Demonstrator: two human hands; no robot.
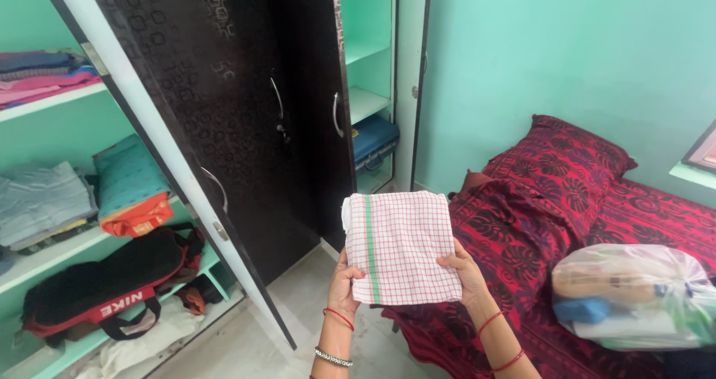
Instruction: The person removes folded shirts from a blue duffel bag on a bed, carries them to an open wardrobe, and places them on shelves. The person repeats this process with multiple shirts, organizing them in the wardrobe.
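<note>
Both hands, left (344, 280) and right (465, 274), grip the folded checked cloth (400, 246) by its edges, keeping folds flat, facing the wardrobe (224, 103).

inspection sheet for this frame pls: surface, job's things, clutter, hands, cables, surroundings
Surface: pale tiled floor; bed with red patterned cover at right.
Job's things: folded white cloth with red checks and a green stripe, held up flat.
Clutter: clear plastic bag of items on the bed; black and red bag on a low shelf.
Hands: left hand and right hand grip the cloth's lower corners.
Cables: nothing seen.
Surroundings: open dark wardrobe door, shelves of folded clothes, turquoise wall.
</note>
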